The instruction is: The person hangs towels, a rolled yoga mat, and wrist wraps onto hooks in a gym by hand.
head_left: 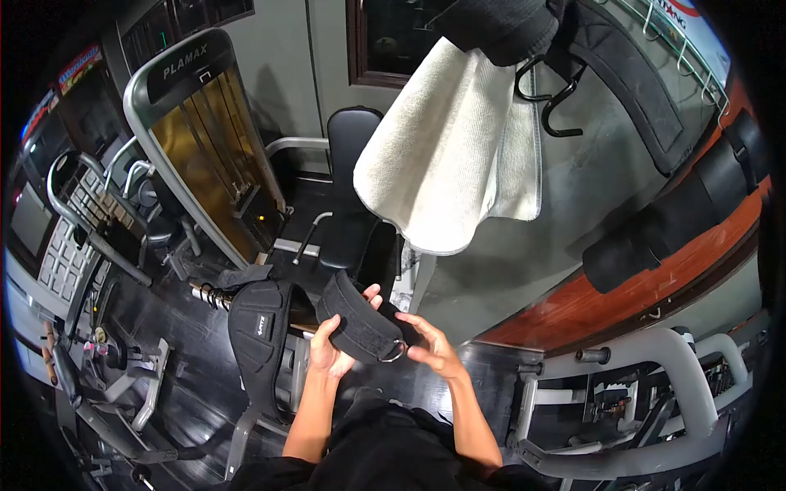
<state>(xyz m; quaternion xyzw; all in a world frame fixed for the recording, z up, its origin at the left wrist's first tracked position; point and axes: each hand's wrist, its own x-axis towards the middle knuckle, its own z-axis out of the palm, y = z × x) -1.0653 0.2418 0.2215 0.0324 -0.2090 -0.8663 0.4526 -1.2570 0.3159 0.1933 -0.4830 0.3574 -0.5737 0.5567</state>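
A black padded strap [358,317] with a metal ring at its right end is in front of my body. My left hand [327,348] is closed around its left part, thumb on the near face and fingertips showing above the strap. At the ring end, my right hand [434,350] has its fingers apart, with the thumb close to the ring; whether it touches the strap is hard to tell. Just left of my left hand hangs a larger black padded belt [260,327] with a small white label.
A white towel [450,155] hangs ahead beside a black hook [561,123]. A weight machine [192,123] and a black seat [352,233] stand ahead left. Black rolled pads [671,229] are at the right, above a grey metal frame [688,385].
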